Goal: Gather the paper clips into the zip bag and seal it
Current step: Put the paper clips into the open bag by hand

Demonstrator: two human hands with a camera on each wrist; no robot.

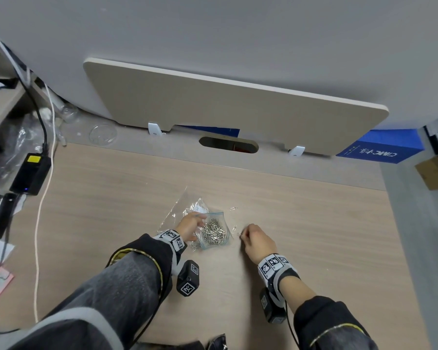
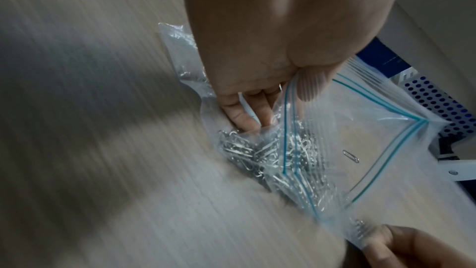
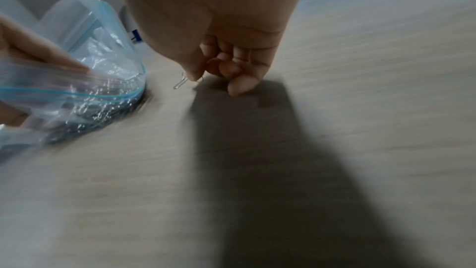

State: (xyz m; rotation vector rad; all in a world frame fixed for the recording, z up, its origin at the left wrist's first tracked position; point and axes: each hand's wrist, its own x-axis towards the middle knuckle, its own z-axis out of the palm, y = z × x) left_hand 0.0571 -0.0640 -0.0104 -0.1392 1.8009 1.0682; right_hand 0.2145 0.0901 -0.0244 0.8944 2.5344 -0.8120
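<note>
We work on a wide wooden desk (image 1: 314,223), and the zip bag (image 1: 214,232) is our landmark, lying near the middle of it and closer to our edge than to the back panel (image 1: 225,102). Around the bag the desk gives plenty of open room to the right and toward us; to its left, well apart, a white cable (image 1: 39,236) runs along the surface, and a crumpled clear wrapper (image 1: 182,208) lies touching the bag on its far-left side. The bag is thin, soft plastic that folds and slides easily, yet the heap of paper clips (image 1: 213,232) inside should weigh its bottom down, so we judge it best held by the mouth, near the blue zip strip (image 2: 288,129). Our left hand (image 1: 189,226) does that: its fingers (image 2: 242,117) curl round the near lip and hold the mouth open. The clips are light, stiff wire, slippery on the smooth desk, and we judge they need a fingertip pinch. Our right hand (image 1: 257,239), just right of the bag, is clenched in such a pinch on one paper clip (image 3: 180,84), which dangles from thumb and forefinger. Two loose clips remain on the desk: one (image 1: 235,227) just beside the bag's right edge, another (image 1: 233,208) just beyond its far-right corner.
</note>
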